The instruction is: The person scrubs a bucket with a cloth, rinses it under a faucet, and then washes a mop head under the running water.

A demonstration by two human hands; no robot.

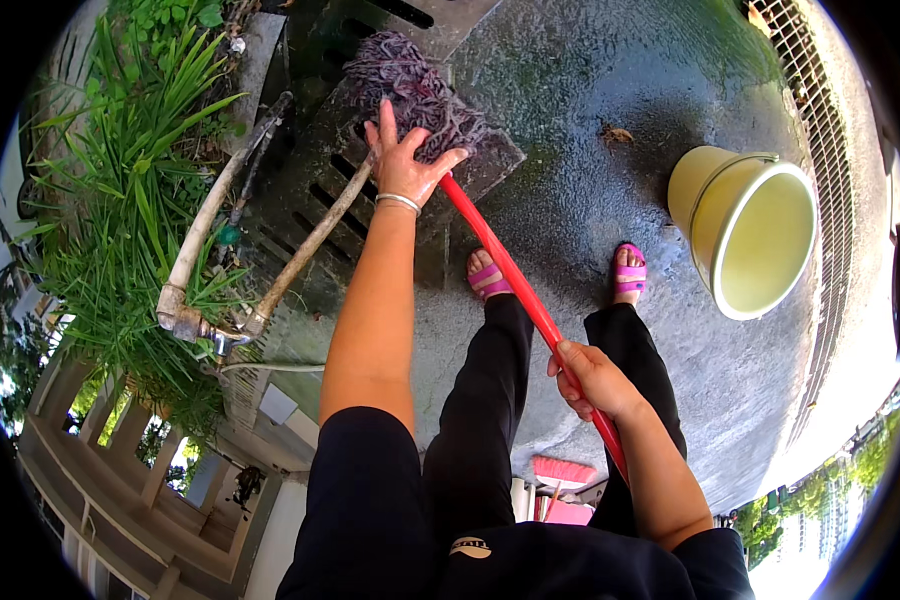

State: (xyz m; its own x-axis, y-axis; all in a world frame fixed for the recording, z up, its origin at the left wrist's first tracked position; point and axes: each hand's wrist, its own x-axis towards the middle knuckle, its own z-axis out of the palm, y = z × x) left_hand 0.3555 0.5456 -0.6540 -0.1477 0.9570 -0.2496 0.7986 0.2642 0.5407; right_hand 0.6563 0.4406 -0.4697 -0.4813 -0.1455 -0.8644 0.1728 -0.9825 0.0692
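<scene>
A string mop has a red handle (506,266) that slants down past my legs. Its wet, dark purple-grey mop head (424,94) rests on a slab over slotted drain covers (326,191). My right hand (592,379) is wrapped around the middle of the handle. With fingers spread, my left hand (407,161) is at the near side of the mop head, beside the handle's top end. It looks wet and grips nothing; whether it touches the strands I cannot tell.
A pale yellow bucket (765,240) stands at the right, near a metal grating (832,172). Worn pipes (319,244) with a metal tap (225,341) rise at the left beside leafy plants (135,195). The concrete floor (570,150) is wet. A pink broom (562,472) is behind me.
</scene>
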